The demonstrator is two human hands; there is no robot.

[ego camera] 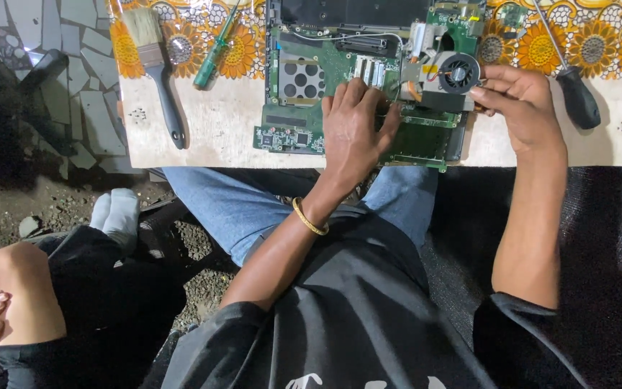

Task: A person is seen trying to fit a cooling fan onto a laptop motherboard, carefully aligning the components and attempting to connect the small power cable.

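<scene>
Green circuit board [304, 133] from an opened laptop is lying on a low table [217, 137] spread with a sunflower-patterned cloth [613, 47]. A person's left hand [354, 130] is pressing flat and open on the board, gripping nothing. The right hand [516, 101] is pinching the round black cooling fan [458, 72] at the board's right edge. A paintbrush [156, 68], green-handled screwdriver [214, 54] and black-handled screwdriver [574, 86] are lying alongside.
</scene>
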